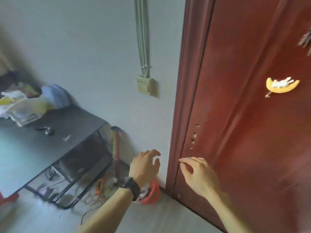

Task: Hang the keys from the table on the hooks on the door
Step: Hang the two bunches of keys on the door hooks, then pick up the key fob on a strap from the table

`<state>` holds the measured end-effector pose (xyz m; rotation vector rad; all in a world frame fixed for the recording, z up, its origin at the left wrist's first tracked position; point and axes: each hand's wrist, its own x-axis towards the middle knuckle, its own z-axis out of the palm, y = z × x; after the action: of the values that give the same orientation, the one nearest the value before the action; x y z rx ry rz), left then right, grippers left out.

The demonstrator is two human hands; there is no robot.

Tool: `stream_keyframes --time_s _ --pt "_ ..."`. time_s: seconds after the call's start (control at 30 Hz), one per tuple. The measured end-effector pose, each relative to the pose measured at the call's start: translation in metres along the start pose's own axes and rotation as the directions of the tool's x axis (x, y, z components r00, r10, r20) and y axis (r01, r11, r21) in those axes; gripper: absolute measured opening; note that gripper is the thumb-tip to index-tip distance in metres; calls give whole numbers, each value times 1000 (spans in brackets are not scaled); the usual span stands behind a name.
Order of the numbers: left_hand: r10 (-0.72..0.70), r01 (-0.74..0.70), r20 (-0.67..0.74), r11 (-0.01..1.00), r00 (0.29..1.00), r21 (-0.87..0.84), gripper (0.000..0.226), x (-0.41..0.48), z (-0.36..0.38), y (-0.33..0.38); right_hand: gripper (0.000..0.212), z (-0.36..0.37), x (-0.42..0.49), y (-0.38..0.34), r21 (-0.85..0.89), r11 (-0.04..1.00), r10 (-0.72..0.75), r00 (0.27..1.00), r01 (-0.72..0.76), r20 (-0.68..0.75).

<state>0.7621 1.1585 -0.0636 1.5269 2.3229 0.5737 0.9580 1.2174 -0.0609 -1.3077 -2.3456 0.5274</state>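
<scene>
A dark red door (249,125) fills the right side. On it sticks a yellow banana-shaped hook (282,86), and a bunch of keys (305,41) hangs at the far right edge, blurred. A dark key set (45,130) lies on the black table (70,125) at the left. My left hand (144,163), with a dark watch on the wrist, hovers low in front of the wall with fingers apart and nothing in it. My right hand (198,174) is held near the door's lower edge, fingers loosely spread and empty.
Bags and clutter (25,105) crowd the table's far end. A switch box (145,85) with cables sits on the wall. A red-handled tool (117,153) leans by the table, wires lie on the floor, and a red object (152,194) sits by the door frame.
</scene>
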Motion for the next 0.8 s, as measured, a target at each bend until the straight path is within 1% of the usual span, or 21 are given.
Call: stream_keyframes --time_s 0.1,0.2,0.37,0.5,0.6,0.8 --pt "-123 123 -28 992 992 11 33 -17 -21 -80 20 61 5 -55 60 997 -45 995 40 91" --pt "-219 220 -59 975 974 12 33 -36 -47 -163 20 116 13 -115 72 992 -115 975 103 190" --pt "-391 391 -137 920 910 -28 31 -61 -103 -301 24 198 37 -226 156 970 -231 913 188 336" --pt "-489 486 -210 871 847 -70 30 -63 -147 -385 26 251 66 -302 187 946 -319 865 265 389" --pt "-550 544 -226 834 804 -94 31 -57 -173 -435 28 282 93 -351 189 924 -382 825 332 417" --pt "-628 621 -245 775 739 -113 31 -11 -215 -527 30 358 176 -426 229 904 -427 782 361 453"
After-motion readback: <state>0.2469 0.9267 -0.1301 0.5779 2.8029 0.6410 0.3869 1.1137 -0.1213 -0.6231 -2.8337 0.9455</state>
